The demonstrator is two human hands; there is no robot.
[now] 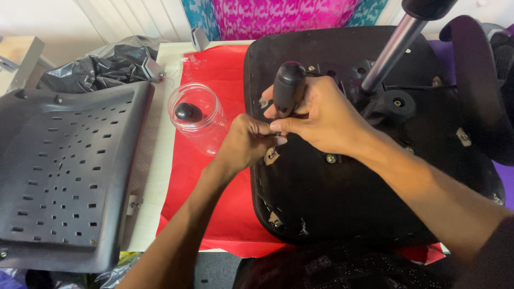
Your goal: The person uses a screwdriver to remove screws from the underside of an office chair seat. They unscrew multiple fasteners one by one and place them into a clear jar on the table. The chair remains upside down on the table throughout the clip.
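- We see the right hand (316, 120) wrapped around the black handle of a screwdriver (288, 88), fingers clamped on it, the handle standing nearly upright with its rounded top pointing away from us.
- The left hand (249, 142) sits just beside and below the right, fingers pinched together at the lower end of the tool, where the shaft would be; we cannot tell whether they grip the shaft or a small screw, since the fingers hide it.
- Both hands work at the left edge of an upturned black chair seat (342, 198), which lies underside up on a red sheet (214, 208) spread over the pale worktop (155, 176).
- On the seat's underside we make out several screw heads and small metal tabs near the rim, one tab showing right under the left hand.
- A silvery gas-lift column (393, 48) rises from the black mechanism (388, 104) at the seat's centre, tilting toward the upper right.
- A clear jar (201, 126) lies just left of the left hand on the red sheet, with a dark rounded piece (187, 112) inside it.
- Further left, a grey perforated chair back panel (64, 171) lies flat, overhanging the worktop.
- Behind it lies a crumpled black plastic bag (101, 67).
- A curved black armrest (476, 85) shows at the far right.
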